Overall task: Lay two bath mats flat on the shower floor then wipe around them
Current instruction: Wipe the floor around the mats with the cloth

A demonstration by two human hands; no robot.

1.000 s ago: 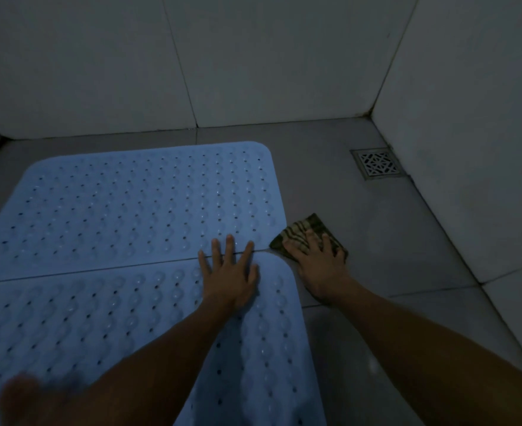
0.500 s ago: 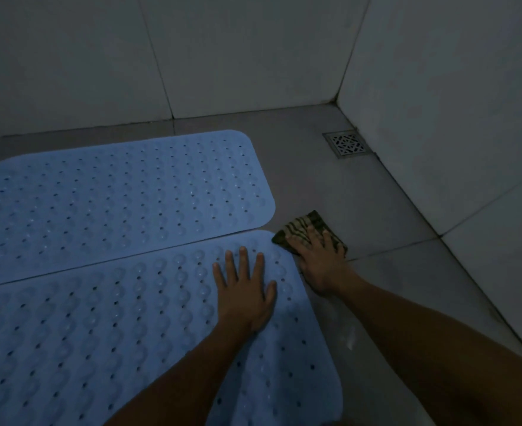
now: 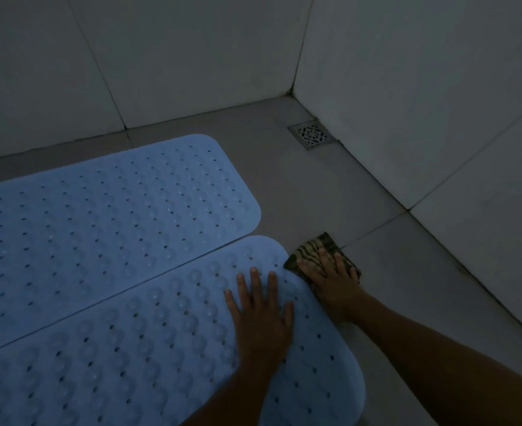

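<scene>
Blue rubbery far bath mat (image 3: 106, 222), rounded corners, dimpled and perforated, lies flat on the grey tiled shower floor (image 3: 308, 192); near bath mat (image 3: 124, 358), same make, lies flat alongside, long edges touching or nearly so. Left hand (image 3: 261, 318), fingers straight and spread, presses the near mat's corner. Right hand (image 3: 330, 281), at three o'clock from the left, fingers extended, presses a striped cloth (image 3: 310, 249), seemingly folded, on the tile just beside that corner. Square metal drain grate (image 3: 312, 136) at one o'clock, by the wall (image 3: 407, 87).

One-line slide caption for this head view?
Left hand flat on the near blue bath mat while right hand presses a striped cloth onto the shower floor.
</scene>
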